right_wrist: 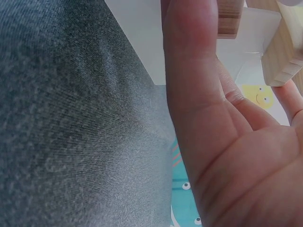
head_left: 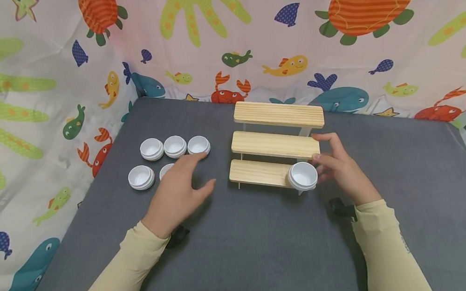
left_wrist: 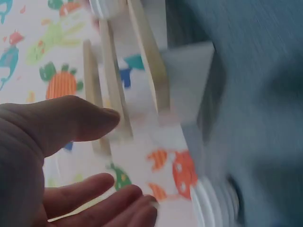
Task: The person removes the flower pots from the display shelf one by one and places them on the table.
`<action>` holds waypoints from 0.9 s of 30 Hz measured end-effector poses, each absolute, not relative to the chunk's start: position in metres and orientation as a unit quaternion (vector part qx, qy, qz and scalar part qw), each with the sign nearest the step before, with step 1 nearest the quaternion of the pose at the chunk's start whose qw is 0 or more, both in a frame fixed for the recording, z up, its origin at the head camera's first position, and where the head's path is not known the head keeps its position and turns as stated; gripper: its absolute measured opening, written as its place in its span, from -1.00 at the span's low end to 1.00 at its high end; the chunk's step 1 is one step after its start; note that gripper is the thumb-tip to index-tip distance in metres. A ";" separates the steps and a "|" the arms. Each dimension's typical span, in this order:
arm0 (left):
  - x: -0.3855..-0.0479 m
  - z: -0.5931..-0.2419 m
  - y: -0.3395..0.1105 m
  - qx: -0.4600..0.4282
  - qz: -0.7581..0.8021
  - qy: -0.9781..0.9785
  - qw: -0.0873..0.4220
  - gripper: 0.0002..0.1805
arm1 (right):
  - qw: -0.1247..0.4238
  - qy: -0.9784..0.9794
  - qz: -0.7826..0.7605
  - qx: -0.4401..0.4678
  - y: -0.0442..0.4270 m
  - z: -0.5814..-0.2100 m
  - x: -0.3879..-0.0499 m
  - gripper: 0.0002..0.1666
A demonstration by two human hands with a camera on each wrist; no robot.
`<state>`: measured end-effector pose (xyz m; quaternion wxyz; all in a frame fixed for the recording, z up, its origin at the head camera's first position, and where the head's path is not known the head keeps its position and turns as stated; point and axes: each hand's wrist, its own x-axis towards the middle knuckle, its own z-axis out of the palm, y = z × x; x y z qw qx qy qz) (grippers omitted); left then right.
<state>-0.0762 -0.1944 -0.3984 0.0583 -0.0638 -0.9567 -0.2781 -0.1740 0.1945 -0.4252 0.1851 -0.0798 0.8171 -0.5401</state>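
Note:
A three-step wooden display stand (head_left: 275,144) with clear supports stands on the grey table. On the right end of its lowest step sits a stack of small white bowls (head_left: 303,175). My right hand (head_left: 340,168) is at the stand's right end, its fingers reaching along the edges of the steps; some fingertips are hidden. My left hand (head_left: 177,195) hovers with thumb and fingers apart, holding nothing. It partly covers one white bowl stack (head_left: 166,170) and is just in front of another stack (head_left: 198,146). In the left wrist view, the gap between thumb and fingers holds nothing.
More white bowl stacks (head_left: 152,148) stand in two rows on the left of the grey table (head_left: 243,257). A curtain (head_left: 201,73) printed with sea animals hangs along the table's back and left edges.

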 end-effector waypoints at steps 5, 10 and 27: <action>-0.074 -0.400 -0.164 -0.119 -0.300 -0.945 0.062 -0.33 | 0.188 0.813 -0.545 -0.079 0.194 -0.426 -0.174 -0.37; -0.076 -0.399 -0.138 -0.154 -0.313 -0.935 0.062 -0.33 | 0.185 0.818 -0.539 -0.078 0.194 -0.423 -0.173 -0.41; -0.098 -0.392 -0.073 -0.202 -0.346 -0.916 -0.002 -0.14 | 0.179 0.806 -0.557 -0.083 0.196 -0.425 -0.173 -0.35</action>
